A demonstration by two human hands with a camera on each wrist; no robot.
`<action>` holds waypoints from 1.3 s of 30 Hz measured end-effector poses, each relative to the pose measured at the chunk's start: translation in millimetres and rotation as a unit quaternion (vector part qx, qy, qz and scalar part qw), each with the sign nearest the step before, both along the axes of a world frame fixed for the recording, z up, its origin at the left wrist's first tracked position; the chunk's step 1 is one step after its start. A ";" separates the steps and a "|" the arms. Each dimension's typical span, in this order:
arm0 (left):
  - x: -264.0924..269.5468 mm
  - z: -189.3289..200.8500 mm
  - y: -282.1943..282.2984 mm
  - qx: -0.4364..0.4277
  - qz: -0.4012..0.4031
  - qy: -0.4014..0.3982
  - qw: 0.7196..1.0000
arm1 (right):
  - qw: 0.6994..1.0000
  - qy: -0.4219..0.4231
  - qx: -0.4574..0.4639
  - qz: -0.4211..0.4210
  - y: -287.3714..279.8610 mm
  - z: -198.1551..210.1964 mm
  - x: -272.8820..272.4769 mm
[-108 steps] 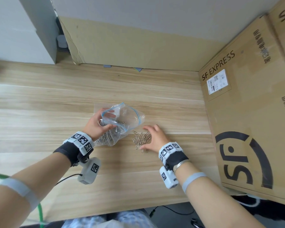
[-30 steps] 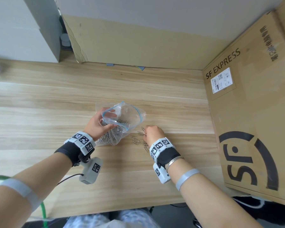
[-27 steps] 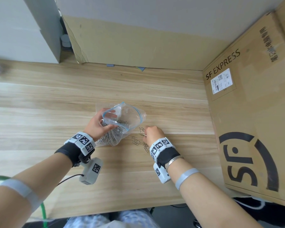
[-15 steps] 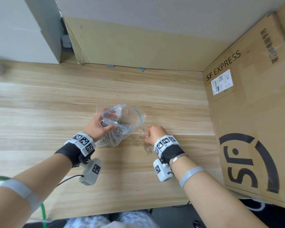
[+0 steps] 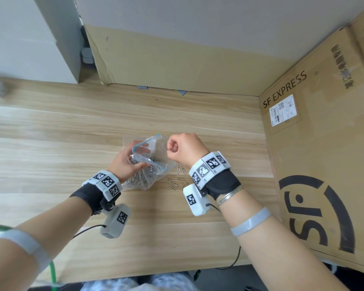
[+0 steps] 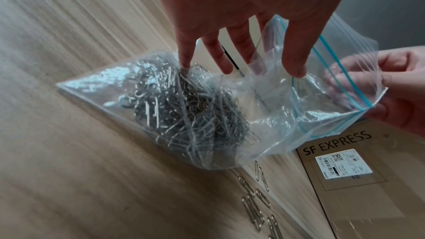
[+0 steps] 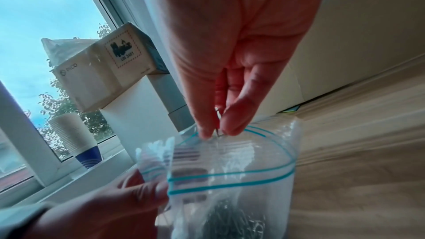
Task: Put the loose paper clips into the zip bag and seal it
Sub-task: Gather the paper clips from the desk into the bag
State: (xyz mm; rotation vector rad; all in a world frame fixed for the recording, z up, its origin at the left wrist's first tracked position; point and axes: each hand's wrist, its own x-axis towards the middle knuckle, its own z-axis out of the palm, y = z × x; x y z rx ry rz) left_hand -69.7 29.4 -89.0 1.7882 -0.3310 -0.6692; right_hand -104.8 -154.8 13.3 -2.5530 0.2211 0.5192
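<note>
A clear zip bag point(image 5: 150, 158) point(image 6: 287, 97) point(image 7: 232, 166) with a blue zip line lies on the wooden table, its mouth held wide. Its lower half holds a heap of silver paper clips point(image 6: 184, 108). My left hand point(image 5: 127, 162) pinches the near rim of the mouth between thumb and fingers point(image 6: 296, 55). My right hand point(image 5: 182, 149) hovers over the far rim and pinches a paper clip point(image 7: 218, 123) point(image 5: 170, 148) just above the opening. Several loose paper clips point(image 5: 178, 180) point(image 6: 255, 201) lie on the table to the right of the bag.
A large SF EXPRESS cardboard box point(image 5: 324, 154) stands along the right side of the table. A cardboard sheet point(image 5: 177, 66) leans on the back wall. A white box point(image 7: 101, 72) and a cup point(image 7: 76, 139) sit by the window at the left.
My right hand picked up clips from the pile on the table and rose up and left to the bag's mouth. My left hand kept the bag held in place.
</note>
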 end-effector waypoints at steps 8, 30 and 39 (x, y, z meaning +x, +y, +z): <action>-0.3 -1.4 2.7 0.004 0.007 0.001 1.000 | 0.979 -0.064 0.097 -0.168 -33.1 -12.2 -6.8; -0.9 -1.5 -0.3 -0.007 0.011 0.010 1.000 | 0.978 0.118 -0.038 0.167 -47.5 -95.4 -72.3; -0.7 -1.1 0.3 -0.003 0.004 -0.001 1.000 | 0.985 0.095 -0.036 0.139 -49.3 -100.0 -79.7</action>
